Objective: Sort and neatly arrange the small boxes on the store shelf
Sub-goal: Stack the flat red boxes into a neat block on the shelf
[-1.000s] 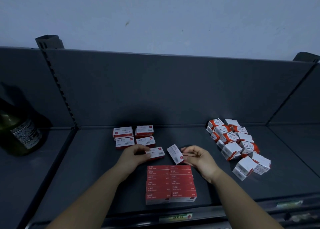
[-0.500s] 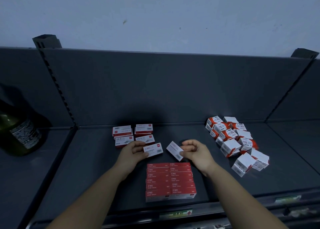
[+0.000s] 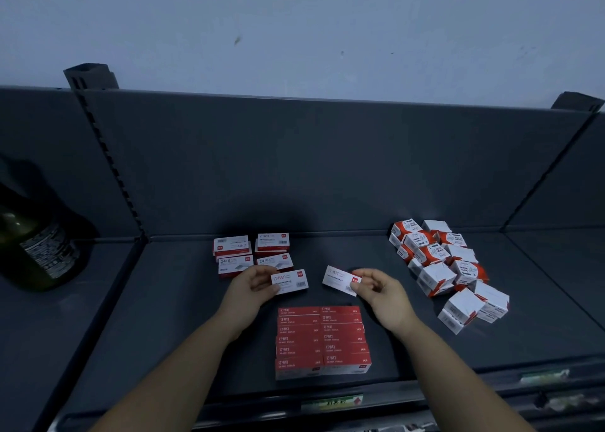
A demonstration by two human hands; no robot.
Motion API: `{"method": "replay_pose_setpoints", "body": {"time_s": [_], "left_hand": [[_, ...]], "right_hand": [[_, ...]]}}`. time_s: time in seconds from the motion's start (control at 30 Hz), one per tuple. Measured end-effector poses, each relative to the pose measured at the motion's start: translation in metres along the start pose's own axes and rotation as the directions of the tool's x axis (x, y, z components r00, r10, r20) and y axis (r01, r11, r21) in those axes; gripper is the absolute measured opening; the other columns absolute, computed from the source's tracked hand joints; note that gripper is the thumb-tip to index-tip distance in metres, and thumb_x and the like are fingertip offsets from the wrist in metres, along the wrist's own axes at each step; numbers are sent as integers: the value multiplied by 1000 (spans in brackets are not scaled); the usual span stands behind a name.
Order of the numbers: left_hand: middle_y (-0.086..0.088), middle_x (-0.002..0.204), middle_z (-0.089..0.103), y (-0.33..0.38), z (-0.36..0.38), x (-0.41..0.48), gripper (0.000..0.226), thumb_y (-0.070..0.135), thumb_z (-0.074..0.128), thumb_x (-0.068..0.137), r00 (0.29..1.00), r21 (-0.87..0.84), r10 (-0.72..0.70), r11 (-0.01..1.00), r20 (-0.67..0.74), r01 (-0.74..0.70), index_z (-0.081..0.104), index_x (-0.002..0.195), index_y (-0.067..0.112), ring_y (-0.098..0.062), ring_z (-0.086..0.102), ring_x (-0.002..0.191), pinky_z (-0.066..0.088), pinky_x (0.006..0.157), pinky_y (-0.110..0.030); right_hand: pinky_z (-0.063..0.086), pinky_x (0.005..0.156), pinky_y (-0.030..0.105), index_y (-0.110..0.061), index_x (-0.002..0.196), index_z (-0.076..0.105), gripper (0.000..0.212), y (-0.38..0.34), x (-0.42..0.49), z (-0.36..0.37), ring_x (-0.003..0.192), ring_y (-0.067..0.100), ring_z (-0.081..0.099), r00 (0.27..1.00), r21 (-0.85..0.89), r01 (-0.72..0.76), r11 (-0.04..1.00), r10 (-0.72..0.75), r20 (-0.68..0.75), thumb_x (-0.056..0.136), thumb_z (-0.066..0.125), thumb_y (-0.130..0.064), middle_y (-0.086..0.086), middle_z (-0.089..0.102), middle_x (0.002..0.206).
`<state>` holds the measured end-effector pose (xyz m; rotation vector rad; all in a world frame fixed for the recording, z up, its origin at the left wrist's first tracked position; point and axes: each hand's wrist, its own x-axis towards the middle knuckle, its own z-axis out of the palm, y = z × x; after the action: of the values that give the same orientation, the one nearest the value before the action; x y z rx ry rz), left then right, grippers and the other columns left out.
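On the dark shelf (image 3: 170,317) my left hand (image 3: 252,287) grips a small white staple box (image 3: 291,281) by its left end. A second white staple box (image 3: 339,279), turned a little clockwise, is pinched at its right end by my right hand (image 3: 381,292). Just below both hands stands a neat block of red staple boxes (image 3: 322,341) in two columns. Behind my left hand lie white staple boxes in a small group (image 3: 253,253). A loose heap of red-and-white paper-clip boxes (image 3: 445,268) sits at the right.
A dark glass bottle (image 3: 36,241) stands on the neighbouring shelf section at the far left. The grey back panel (image 3: 311,169) rises behind the boxes. Price labels (image 3: 330,402) run along the shelf's front edge.
The box in my right hand has turned from steeply tilted toward level. The box in my left hand has shifted slightly up and left. The view has drifted a little.
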<state>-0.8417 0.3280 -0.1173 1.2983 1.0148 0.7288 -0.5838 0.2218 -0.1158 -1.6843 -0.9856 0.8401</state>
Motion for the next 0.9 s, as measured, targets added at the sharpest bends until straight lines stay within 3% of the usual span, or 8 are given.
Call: {"method": "replay_pose_setpoints", "body": {"time_s": [0.2, 0.37, 0.53, 0.73, 0.8, 0.9], "left_hand": [[-1, 112, 70, -2, -1, 1, 33, -8, 66, 84, 999, 14, 4, 1000, 40, -5, 65, 108, 14, -12, 65, 108, 54, 91, -26], [-2, 111, 70, -1, 0, 1, 36, -10, 69, 80, 998, 36, 13, 999, 65, -15, 64, 109, 11, -12, 65, 107, 54, 83, -21], [-4, 108, 70, 0, 0, -1, 36, -14, 67, 79, 996, 61, 25, 998, 83, -31, 65, 105, 10, -13, 66, 105, 54, 82, -21], [-1, 109, 70, 1, -1, -2, 38, -11, 70, 78, 993, 87, 21, 996, 114, -31, 65, 107, 14, -11, 65, 104, 54, 82, -22], [0, 108, 70, -1, -2, -3, 37, -7, 72, 78, 991, 112, 34, 993, 132, -49, 66, 106, 17, -11, 66, 104, 54, 84, -23], [-1, 107, 71, -3, -2, -5, 34, -5, 71, 80, 988, 127, 52, 989, 147, -71, 68, 104, 18, -11, 67, 103, 54, 86, -25]], "right_hand": [[51, 88, 20, -29, 118, 66, 24, 0, -3, 6, 93, 10, 70, 994, -19, 13, 1000, -11, 111, 96, 63, -19, -1, 75, 91], [51, 78, 20, -24, 106, 64, 11, -2, -5, 9, 79, 7, 69, 994, -37, 27, 999, -23, 110, 97, 62, -18, -2, 72, 80], [53, 81, 26, -20, 104, 66, 9, -2, -5, 7, 82, 13, 70, 992, -29, 34, 999, -30, 123, 96, 63, -17, 6, 73, 87], [51, 81, 22, -24, 111, 64, 23, 2, -6, 6, 82, 10, 67, 993, 16, 51, 999, -53, 102, 93, 66, -9, 1, 74, 87], [52, 85, 25, -24, 114, 66, 29, 3, -7, 2, 87, 16, 68, 992, 30, 59, 998, -62, 112, 91, 68, -6, 1, 76, 91], [54, 85, 29, -20, 104, 73, 27, 4, -9, -1, 85, 21, 68, 987, 42, 63, 997, -69, 148, 88, 68, 1, 7, 75, 89]]}}
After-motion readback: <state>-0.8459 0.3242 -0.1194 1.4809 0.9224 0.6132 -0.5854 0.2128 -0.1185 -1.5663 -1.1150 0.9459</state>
